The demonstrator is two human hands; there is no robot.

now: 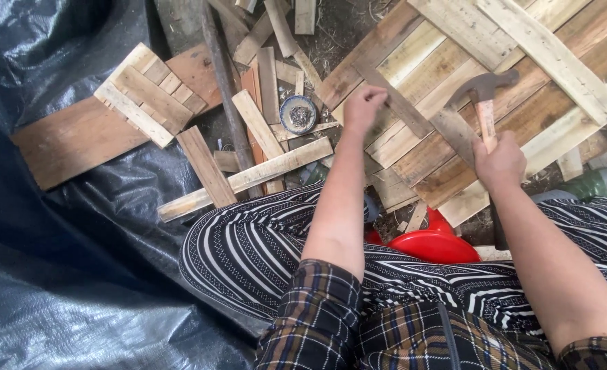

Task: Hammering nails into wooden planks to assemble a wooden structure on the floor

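My right hand [498, 161] grips the wooden handle of a claw hammer [483, 92], whose metal head is raised over a panel of nailed wooden planks [447, 48]. My left hand [363, 106] is pinched at the upper end of a thin grey wooden slat [413, 113] that lies diagonally across the panel. The fingers are closed together on the slat end; whether a nail is between them cannot be seen. Both forearms reach forward from plaid sleeves, over legs in striped trousers.
A small round tin of nails [298, 114] sits among loose wood offcuts [262, 130] left of the panel. A smaller slatted panel [149, 92] and a board lie on black plastic sheeting [64, 240]. A red plastic stool [433, 243] is under me.
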